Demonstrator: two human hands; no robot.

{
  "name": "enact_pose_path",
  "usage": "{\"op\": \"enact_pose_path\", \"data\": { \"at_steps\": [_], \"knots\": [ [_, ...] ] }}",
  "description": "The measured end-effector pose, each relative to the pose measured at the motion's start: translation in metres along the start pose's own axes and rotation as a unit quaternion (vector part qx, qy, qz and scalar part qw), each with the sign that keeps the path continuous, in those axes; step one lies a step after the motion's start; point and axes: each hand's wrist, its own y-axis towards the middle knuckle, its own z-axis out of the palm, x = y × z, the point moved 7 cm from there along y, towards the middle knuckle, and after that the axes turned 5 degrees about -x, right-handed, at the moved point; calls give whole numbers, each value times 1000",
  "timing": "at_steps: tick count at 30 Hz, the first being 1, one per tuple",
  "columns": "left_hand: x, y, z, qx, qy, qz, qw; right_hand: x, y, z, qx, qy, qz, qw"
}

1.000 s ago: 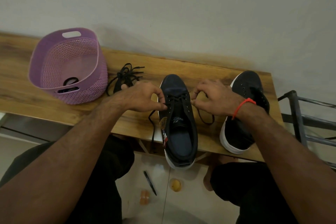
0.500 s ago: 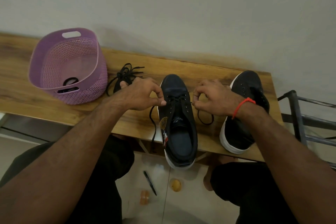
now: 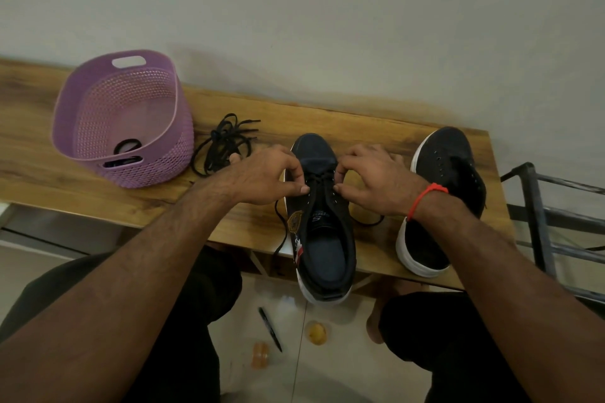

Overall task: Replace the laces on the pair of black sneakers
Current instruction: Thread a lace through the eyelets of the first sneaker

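Note:
A black sneaker point(image 3: 322, 239) with a white sole stands on the wooden table point(image 3: 248, 219), its heel over the front edge. A black lace point(image 3: 319, 177) crosses its lowest eyelets. My left hand point(image 3: 265, 178) pinches the lace at the shoe's left eyelet row. My right hand point(image 3: 376, 180), with a red wrist band, pinches the lace at the right row. Loose lace ends trail down on both sides of the shoe. The second sneaker point(image 3: 438, 199) stands unlaced to the right. A bundle of black laces point(image 3: 226, 142) lies left of my left hand.
A purple perforated basket point(image 3: 127, 121) stands at the table's left with a dark item inside. A metal rack point(image 3: 556, 222) is at the right. On the floor below lie a pen point(image 3: 270, 329) and small orange objects. The wall is close behind.
Both hands have closed in on the sneaker's eyelet rows, from slightly apart to right at the lace. The right loop of lace has shifted beside the shoe.

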Motion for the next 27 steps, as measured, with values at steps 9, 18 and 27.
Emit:
{"op": "enact_pose_path", "data": {
  "at_steps": [9,18,27],
  "knots": [
    [-1,0,1,2,1,7,1000,5,0,-1,-15,-25,-19,999],
    [9,0,-3,-4,12,-22,1000,-4,2,-4,-22,-3,-8,1000],
    [15,6,4,30,-107,-19,994,-9,5,0,3,157,40,987]
  ]
}}
